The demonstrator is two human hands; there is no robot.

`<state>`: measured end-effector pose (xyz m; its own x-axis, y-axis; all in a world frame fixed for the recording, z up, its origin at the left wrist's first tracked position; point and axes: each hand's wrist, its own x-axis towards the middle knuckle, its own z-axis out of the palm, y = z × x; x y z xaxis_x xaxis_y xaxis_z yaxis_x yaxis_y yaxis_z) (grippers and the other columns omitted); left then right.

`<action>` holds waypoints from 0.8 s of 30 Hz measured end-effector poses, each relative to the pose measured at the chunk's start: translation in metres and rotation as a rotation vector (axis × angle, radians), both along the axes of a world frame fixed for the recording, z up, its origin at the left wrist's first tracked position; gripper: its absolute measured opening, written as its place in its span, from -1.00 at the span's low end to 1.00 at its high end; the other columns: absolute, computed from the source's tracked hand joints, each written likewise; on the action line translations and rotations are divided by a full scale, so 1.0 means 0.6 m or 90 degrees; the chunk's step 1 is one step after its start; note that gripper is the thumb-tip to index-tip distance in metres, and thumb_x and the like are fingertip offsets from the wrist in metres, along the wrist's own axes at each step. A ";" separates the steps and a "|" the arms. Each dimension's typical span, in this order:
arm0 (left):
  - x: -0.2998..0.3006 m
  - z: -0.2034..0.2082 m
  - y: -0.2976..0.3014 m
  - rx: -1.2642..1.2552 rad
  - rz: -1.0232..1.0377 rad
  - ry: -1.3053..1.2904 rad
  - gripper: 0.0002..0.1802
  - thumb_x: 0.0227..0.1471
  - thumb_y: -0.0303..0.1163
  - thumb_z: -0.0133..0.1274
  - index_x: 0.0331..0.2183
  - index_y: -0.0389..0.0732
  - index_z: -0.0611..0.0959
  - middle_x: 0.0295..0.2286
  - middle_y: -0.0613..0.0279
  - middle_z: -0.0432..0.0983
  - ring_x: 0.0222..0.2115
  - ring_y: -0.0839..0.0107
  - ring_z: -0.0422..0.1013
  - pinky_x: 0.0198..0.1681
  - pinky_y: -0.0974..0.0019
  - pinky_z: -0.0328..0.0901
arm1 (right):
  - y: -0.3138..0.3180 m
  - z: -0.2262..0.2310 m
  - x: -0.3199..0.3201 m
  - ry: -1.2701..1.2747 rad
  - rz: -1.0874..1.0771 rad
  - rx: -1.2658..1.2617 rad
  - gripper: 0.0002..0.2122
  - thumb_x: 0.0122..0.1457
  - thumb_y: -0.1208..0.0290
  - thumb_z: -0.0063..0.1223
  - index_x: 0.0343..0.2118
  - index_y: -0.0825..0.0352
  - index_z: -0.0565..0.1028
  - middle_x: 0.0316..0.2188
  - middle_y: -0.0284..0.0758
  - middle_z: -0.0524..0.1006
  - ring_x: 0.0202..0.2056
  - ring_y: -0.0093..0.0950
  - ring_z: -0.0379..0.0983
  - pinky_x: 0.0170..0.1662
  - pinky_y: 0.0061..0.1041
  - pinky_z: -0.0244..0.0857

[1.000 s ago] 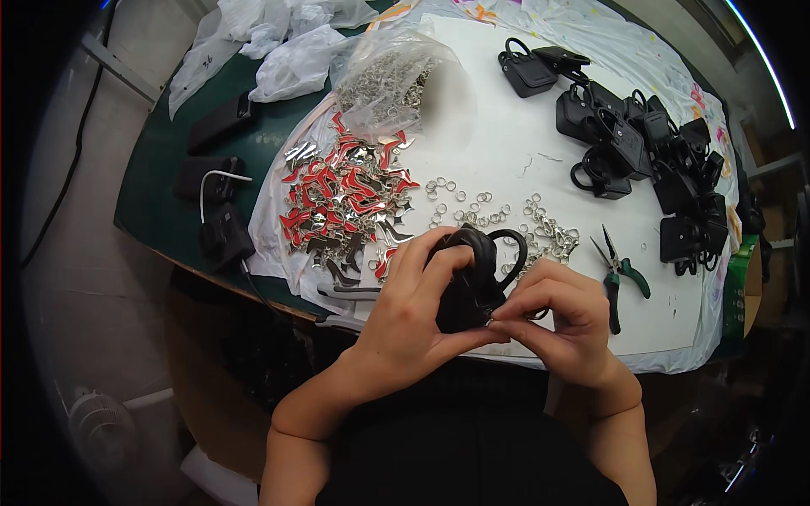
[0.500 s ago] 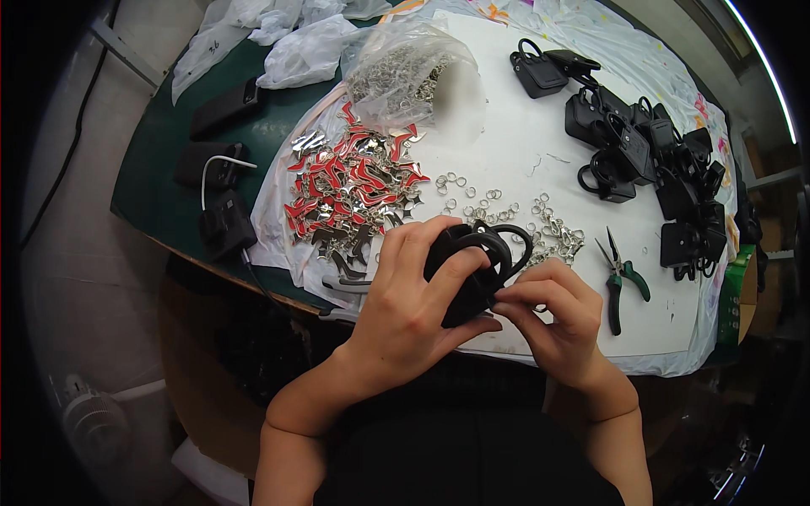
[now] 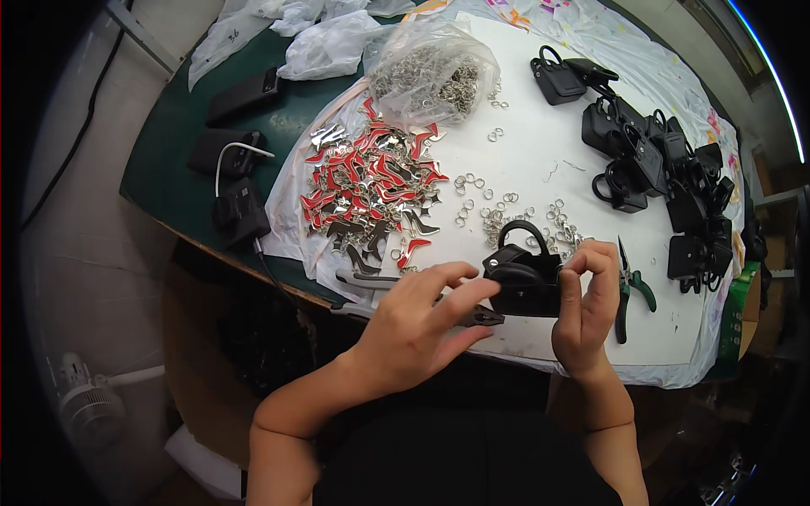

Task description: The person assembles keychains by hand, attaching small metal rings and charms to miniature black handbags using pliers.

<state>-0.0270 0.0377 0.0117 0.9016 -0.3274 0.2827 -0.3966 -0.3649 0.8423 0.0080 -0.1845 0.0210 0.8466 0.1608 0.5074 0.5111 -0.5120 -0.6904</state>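
Note:
A black miniature handbag (image 3: 531, 301) with an upright loop handle hangs over the near edge of the white board. My right hand (image 3: 586, 308) pinches its right side between thumb and fingers. My left hand (image 3: 413, 319) is just left of the bag, fingers and thumb apart, with nothing held between them. Beneath the left hand lie grey-handled pliers (image 3: 487, 317), their dark jaws showing past the fingers and their middle hidden. Small metal rings (image 3: 558, 221) are scattered behind the bag. Red and black high-heel shoe charms (image 3: 371, 181) are heaped beyond the left hand.
Green-handled needle-nose pliers (image 3: 625, 291) lie right of my right hand. Several black mini handbags (image 3: 645, 160) are piled at the right. A clear bag of rings (image 3: 434, 76) sits at the back. Black devices (image 3: 242, 207) with a white cable rest on the green tabletop (image 3: 160, 169).
My left hand has let go of the mini handbag and moved slightly away from it. The right hand has shifted right, and the bag has turned so its open flap side shows.

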 end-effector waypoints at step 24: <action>-0.006 0.042 0.149 -0.017 -0.006 0.327 -0.71 -0.20 -0.41 0.35 -0.60 -0.37 0.55 -0.20 0.02 0.49 -0.30 0.32 0.47 -0.16 0.29 0.35 | -0.038 -0.016 -0.006 -0.094 0.163 0.067 -0.80 -0.05 0.67 0.25 -0.36 0.35 0.48 -0.38 -0.29 0.38 -0.38 -0.38 0.30 -0.34 -0.46 0.21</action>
